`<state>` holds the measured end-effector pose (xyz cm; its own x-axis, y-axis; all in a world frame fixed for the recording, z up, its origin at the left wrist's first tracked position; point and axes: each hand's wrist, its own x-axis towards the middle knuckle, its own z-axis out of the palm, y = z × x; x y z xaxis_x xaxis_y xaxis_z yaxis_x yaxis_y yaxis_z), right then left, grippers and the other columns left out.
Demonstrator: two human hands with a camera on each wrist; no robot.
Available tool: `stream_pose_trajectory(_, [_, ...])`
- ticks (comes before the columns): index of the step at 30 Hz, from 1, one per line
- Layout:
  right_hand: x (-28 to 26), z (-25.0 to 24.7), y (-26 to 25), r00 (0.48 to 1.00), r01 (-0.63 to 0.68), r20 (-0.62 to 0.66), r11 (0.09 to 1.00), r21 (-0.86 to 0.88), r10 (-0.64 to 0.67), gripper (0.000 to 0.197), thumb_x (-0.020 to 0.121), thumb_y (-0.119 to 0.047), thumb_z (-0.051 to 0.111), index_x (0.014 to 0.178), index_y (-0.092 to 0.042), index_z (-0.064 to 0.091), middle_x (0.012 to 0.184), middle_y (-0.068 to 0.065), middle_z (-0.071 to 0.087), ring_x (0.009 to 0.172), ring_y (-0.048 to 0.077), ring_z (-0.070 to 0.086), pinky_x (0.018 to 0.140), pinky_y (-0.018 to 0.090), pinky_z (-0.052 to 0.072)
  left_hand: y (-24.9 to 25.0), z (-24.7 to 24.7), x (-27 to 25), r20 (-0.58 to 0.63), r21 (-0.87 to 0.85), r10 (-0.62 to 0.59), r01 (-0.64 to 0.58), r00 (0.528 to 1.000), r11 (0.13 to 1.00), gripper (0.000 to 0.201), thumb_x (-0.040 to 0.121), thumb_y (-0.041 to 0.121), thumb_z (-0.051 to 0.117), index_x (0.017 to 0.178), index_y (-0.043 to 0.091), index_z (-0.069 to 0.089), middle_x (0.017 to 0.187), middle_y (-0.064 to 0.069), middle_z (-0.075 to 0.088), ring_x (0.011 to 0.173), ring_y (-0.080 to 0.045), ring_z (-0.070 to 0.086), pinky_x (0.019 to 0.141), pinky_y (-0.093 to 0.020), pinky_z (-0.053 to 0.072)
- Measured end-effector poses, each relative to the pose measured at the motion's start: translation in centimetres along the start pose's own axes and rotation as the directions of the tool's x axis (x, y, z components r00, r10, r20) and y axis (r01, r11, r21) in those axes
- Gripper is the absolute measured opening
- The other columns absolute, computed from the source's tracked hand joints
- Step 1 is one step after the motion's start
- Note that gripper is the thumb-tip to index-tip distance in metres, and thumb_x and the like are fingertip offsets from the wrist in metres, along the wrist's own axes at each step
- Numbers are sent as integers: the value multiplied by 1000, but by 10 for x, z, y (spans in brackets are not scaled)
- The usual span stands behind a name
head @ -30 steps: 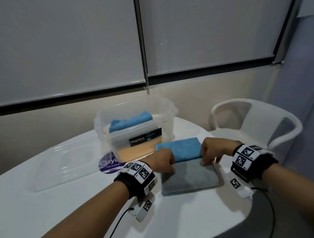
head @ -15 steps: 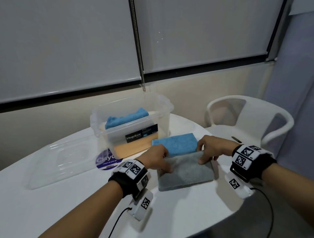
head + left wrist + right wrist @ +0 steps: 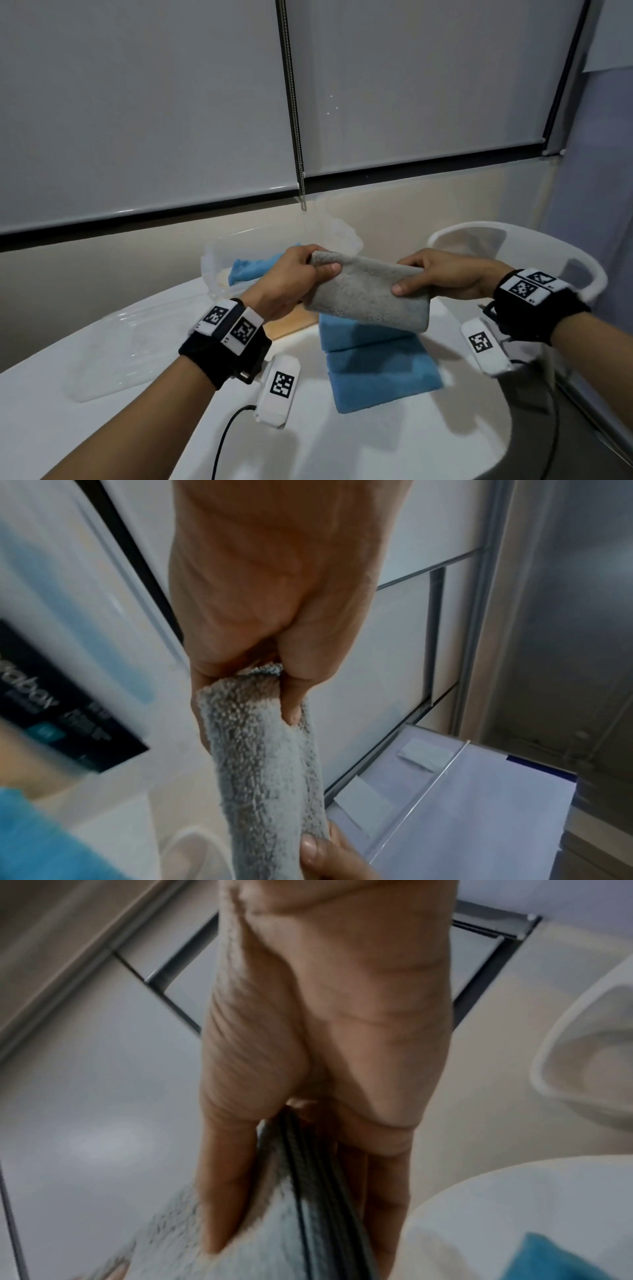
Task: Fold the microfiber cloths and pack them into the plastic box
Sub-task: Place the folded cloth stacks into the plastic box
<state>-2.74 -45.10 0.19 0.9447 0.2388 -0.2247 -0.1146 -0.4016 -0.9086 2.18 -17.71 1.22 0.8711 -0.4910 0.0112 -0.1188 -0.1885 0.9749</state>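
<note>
Both hands, my left hand and right hand, pinched the ends of the folded grey cloth, lifted clear of the table. Below it lay the folded blue cloths. Beyond stood the plastic box, blue cloth inside. I judged packing underway; next I needed to carry it over the rim and lower it flat.
</note>
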Motion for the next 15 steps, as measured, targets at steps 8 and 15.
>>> stream_pose_trajectory(8, [54,6,-71,966,183,-214,968,170,-145,33,84,-17,76,115,-7,70,111,11,74,101,25,69,93,43,53,38,-74,1,-293,46,84,-74,952,996,25,90,13,73,107,-4,66,95,-16,74,79,-22,74,59,-32,59])
stream_pose_trajectory(15, [124,32,-122,909,218,-337,969,-118,-245,16,90,2,67,105,0,63,94,16,65,84,24,66,73,40,59,24,-145,23,-412,263,64,52,909,963,18,82,-4,71,96,8,69,92,-16,69,85,-25,66,76,-44,59])
